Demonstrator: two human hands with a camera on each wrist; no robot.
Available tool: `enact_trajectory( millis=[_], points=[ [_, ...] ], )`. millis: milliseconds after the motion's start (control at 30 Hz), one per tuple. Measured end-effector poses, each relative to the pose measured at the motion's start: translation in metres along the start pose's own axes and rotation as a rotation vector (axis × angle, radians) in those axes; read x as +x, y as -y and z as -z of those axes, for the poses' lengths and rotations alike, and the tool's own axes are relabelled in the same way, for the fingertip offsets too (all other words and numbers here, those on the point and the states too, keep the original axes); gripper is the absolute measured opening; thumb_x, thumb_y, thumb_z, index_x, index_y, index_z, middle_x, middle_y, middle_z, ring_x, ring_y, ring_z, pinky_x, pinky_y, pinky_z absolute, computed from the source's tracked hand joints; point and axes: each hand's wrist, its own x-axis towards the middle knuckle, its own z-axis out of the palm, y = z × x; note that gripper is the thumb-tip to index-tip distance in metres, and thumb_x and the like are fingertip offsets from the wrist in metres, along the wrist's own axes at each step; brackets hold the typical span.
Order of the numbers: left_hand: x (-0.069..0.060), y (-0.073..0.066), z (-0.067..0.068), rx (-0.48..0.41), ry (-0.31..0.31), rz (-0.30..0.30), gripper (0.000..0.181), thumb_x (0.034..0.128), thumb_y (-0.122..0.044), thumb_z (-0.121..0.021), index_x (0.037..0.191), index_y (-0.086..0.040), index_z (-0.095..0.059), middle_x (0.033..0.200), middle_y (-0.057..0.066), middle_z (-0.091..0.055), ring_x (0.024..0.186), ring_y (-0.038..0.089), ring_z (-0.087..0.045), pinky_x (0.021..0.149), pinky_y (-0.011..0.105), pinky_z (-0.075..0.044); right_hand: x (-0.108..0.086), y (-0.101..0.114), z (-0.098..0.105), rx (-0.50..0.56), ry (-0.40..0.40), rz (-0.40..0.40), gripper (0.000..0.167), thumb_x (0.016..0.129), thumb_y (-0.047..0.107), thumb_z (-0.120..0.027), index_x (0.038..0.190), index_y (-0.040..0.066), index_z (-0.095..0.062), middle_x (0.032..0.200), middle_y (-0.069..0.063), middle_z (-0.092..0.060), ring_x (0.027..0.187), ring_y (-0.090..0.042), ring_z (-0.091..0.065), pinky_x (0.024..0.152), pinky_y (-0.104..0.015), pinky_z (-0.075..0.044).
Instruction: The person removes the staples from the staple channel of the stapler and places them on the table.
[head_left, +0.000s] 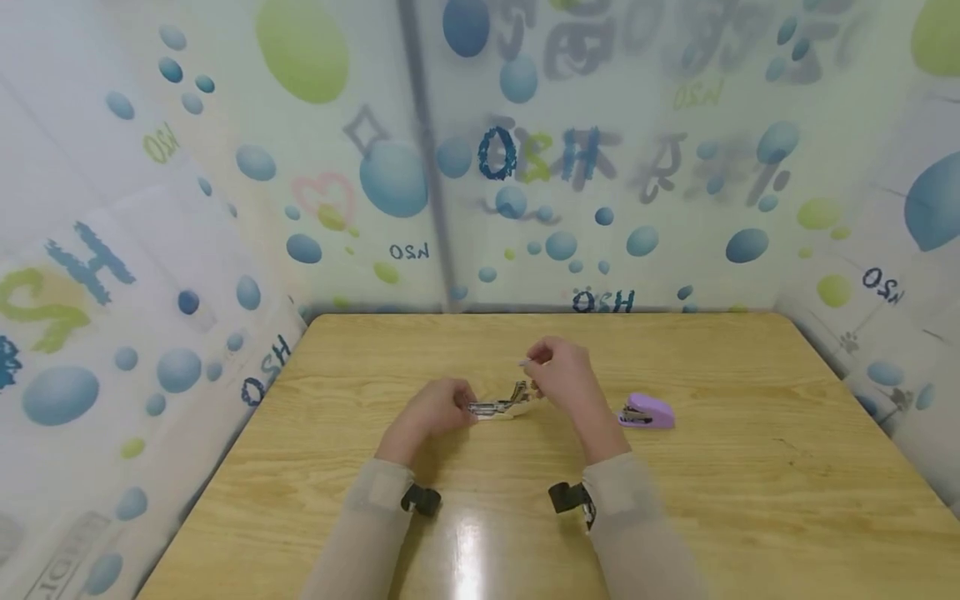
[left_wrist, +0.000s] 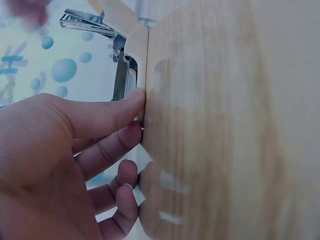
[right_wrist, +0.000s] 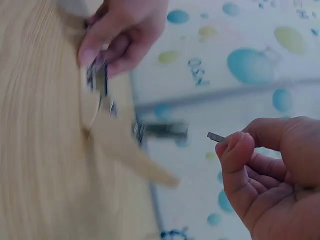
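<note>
A cream stapler [head_left: 495, 409] with bared metal parts lies opened out on the table. My left hand [head_left: 438, 407] holds its left end, thumb [left_wrist: 117, 112] and index finger pinching it at the tabletop. To the right and a little above, my right hand [head_left: 564, 375] pinches a short strip of staples [right_wrist: 215, 136] between thumb and fingertips. In the right wrist view the strip is apart from the stapler's raised metal arm [right_wrist: 165, 130]. The cream cover [right_wrist: 140, 157] spreads away from the base in that view.
A small purple stapler [head_left: 651, 412] sits on the wooden table [head_left: 750, 500] to the right of my right hand. Patterned curtains [head_left: 562, 242] stand behind the table's far edge and along both sides.
</note>
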Motion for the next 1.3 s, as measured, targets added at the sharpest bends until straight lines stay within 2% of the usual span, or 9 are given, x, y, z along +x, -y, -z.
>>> enact_trajectory(
  millis=[167, 300, 400, 467, 667, 833, 1300],
  points=[
    [-0.001, 0.004, 0.001, -0.009, 0.008, 0.005, 0.018, 0.0763, -0.025, -0.073, 0.090, -0.021, -0.061, 0.087, -0.005, -0.061, 0.078, 0.012, -0.056, 0.070, 0.030, -0.046, 0.001, -0.028, 0.014, -0.030, -0.026, -0.054, 0.014, 0.090, 0.013, -0.054, 0.102, 0.006, -0.057, 0.096, -0.012, -0.060, 0.073, -0.026, -0.064, 0.062, -0.033, -0.054],
    [-0.001, 0.004, 0.002, -0.031, 0.017, 0.012, 0.018, 0.0769, -0.025, -0.072, 0.090, -0.020, -0.061, 0.084, -0.004, -0.061, 0.075, 0.013, -0.055, 0.066, 0.029, -0.045, 0.001, -0.046, 0.015, -0.218, -0.024, -0.049, 0.014, 0.089, 0.014, -0.055, 0.101, 0.007, -0.059, 0.095, -0.009, -0.061, 0.076, -0.022, -0.061, 0.064, -0.032, -0.050],
    [-0.001, 0.003, 0.002, -0.034, 0.018, 0.016, 0.018, 0.0765, -0.025, -0.073, 0.089, -0.019, -0.061, 0.083, -0.004, -0.060, 0.074, 0.013, -0.055, 0.065, 0.028, -0.044, 0.002, -0.058, 0.013, -0.353, 0.030, -0.031, 0.014, 0.086, 0.013, -0.056, 0.097, 0.010, -0.063, 0.097, -0.006, -0.063, 0.082, -0.018, -0.057, 0.070, -0.034, -0.047],
    [-0.002, 0.002, 0.002, -0.032, 0.015, 0.014, 0.019, 0.0760, -0.025, -0.073, 0.089, -0.019, -0.062, 0.082, -0.004, -0.060, 0.074, 0.013, -0.055, 0.066, 0.028, -0.044, 0.002, -0.065, 0.010, -0.387, 0.072, -0.036, 0.013, 0.085, 0.013, -0.057, 0.095, 0.012, -0.064, 0.098, -0.005, -0.063, 0.085, -0.019, -0.057, 0.073, -0.035, -0.047],
    [-0.004, 0.000, 0.001, -0.031, 0.014, 0.002, 0.018, 0.0771, -0.024, -0.072, 0.090, -0.018, -0.061, 0.082, -0.004, -0.060, 0.074, 0.013, -0.054, 0.066, 0.028, -0.044, 0.003, -0.073, 0.007, -0.427, 0.108, -0.039, 0.009, 0.084, 0.014, -0.061, 0.092, 0.013, -0.065, 0.095, -0.004, -0.064, 0.081, -0.017, -0.056, 0.070, -0.034, -0.046],
    [-0.004, 0.000, 0.000, -0.044, 0.023, 0.001, 0.018, 0.0777, -0.025, -0.072, 0.090, -0.018, -0.061, 0.082, -0.003, -0.060, 0.073, 0.013, -0.054, 0.065, 0.029, -0.044, 0.003, -0.075, 0.008, -0.440, 0.118, -0.039, 0.011, 0.084, 0.012, -0.061, 0.093, 0.012, -0.066, 0.098, -0.005, -0.065, 0.084, -0.018, -0.058, 0.072, -0.035, -0.047],
    [-0.003, -0.005, 0.000, -0.039, 0.018, 0.019, 0.020, 0.0778, -0.023, -0.072, 0.093, -0.016, -0.061, 0.083, -0.003, -0.060, 0.074, 0.013, -0.054, 0.066, 0.028, -0.045, 0.004, -0.076, 0.009, -0.437, 0.113, -0.050, 0.012, 0.084, 0.012, -0.059, 0.093, 0.013, -0.067, 0.101, -0.005, -0.064, 0.091, -0.020, -0.058, 0.077, -0.037, -0.047]
  ],
)
